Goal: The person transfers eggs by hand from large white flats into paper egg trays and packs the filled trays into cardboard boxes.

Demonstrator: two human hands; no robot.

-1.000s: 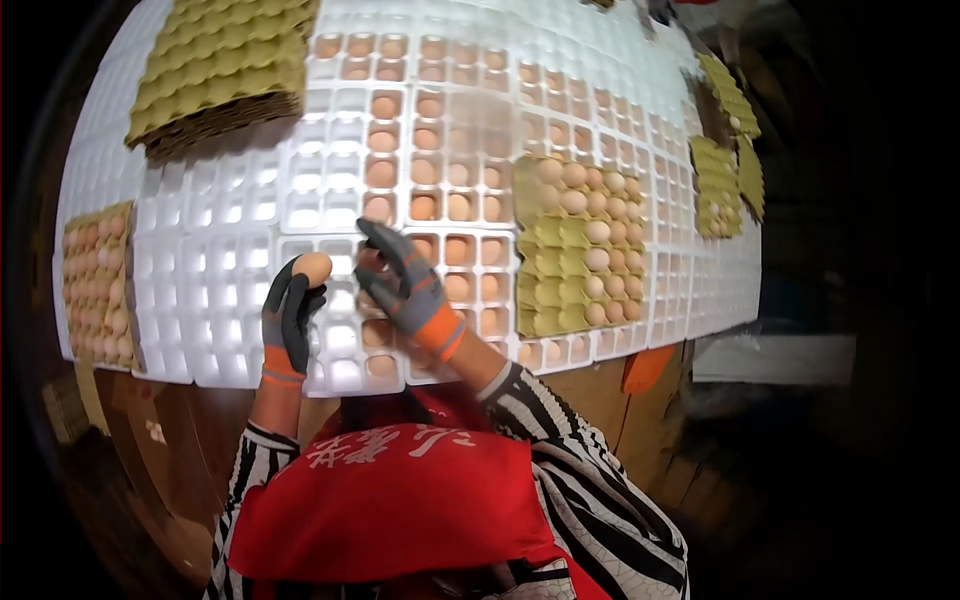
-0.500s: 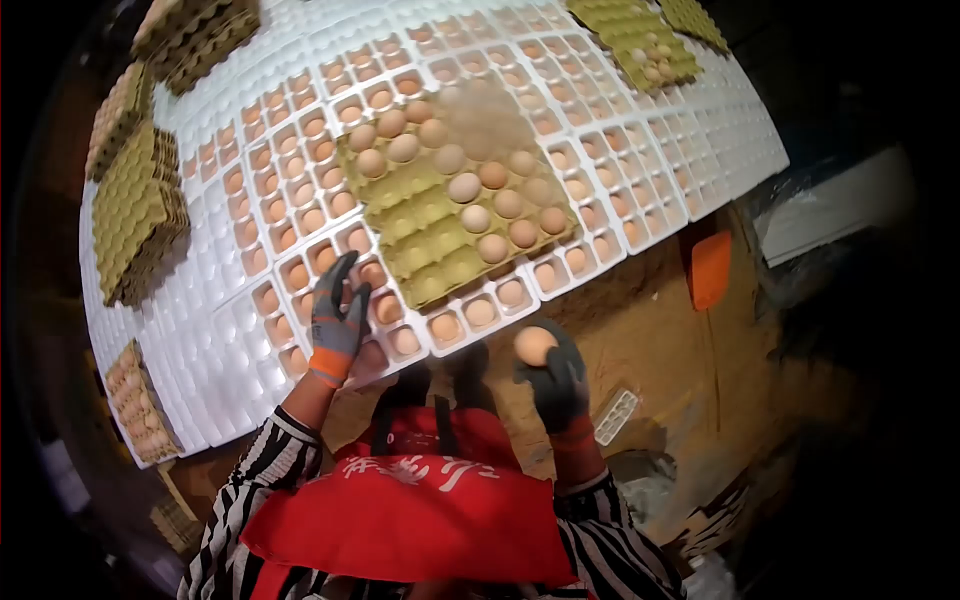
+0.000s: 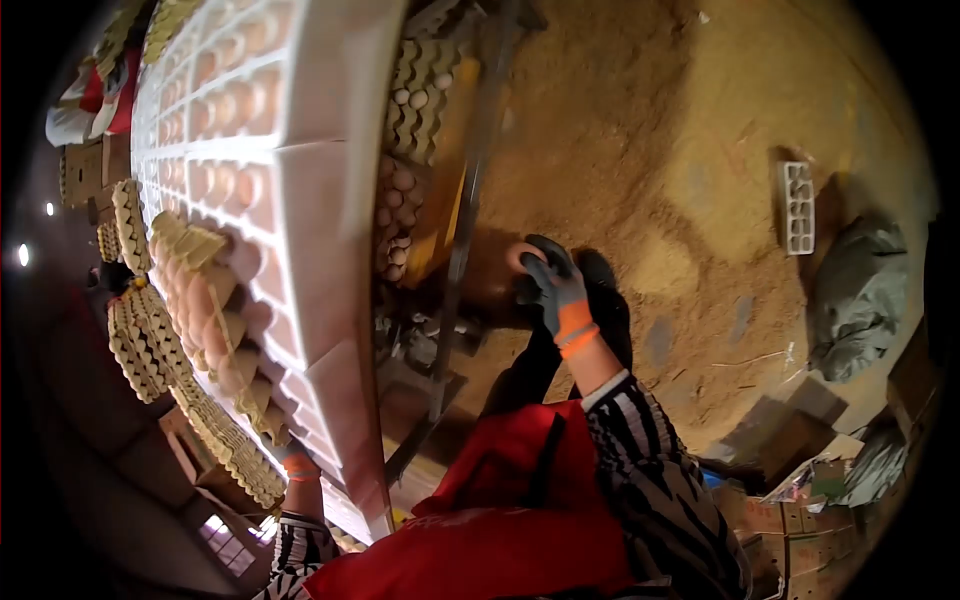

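Note:
My right hand [image 3: 556, 292], in a grey glove with an orange cuff, is closed around a brown egg [image 3: 522, 257]. It is held out over the dirt floor, to the right of the table. Only the orange cuff and a little of the glove show of my left hand [image 3: 292, 458], beside the white foam egg trays [image 3: 330, 240]; its fingers are hidden. Just above that hand, a pulp egg tray [image 3: 190, 240] with brown eggs lies tilted in view on the foam trays. More brown eggs [image 3: 225, 110] sit in the foam pockets.
Stacked pulp trays [image 3: 140, 345] stand beyond the table. Below its edge are a metal leg [image 3: 460, 260], a tray with white eggs [image 3: 418, 98] and a pile of eggs [image 3: 395, 215]. A white foam carton [image 3: 798, 208], grey plastic sheet [image 3: 862, 295] and cardboard boxes [image 3: 795, 440] lie right.
My view has swung sharply to the right and tilted, so the table now stands along the left. The egg remains in my right hand. My left hand's fingers have gone out of sight.

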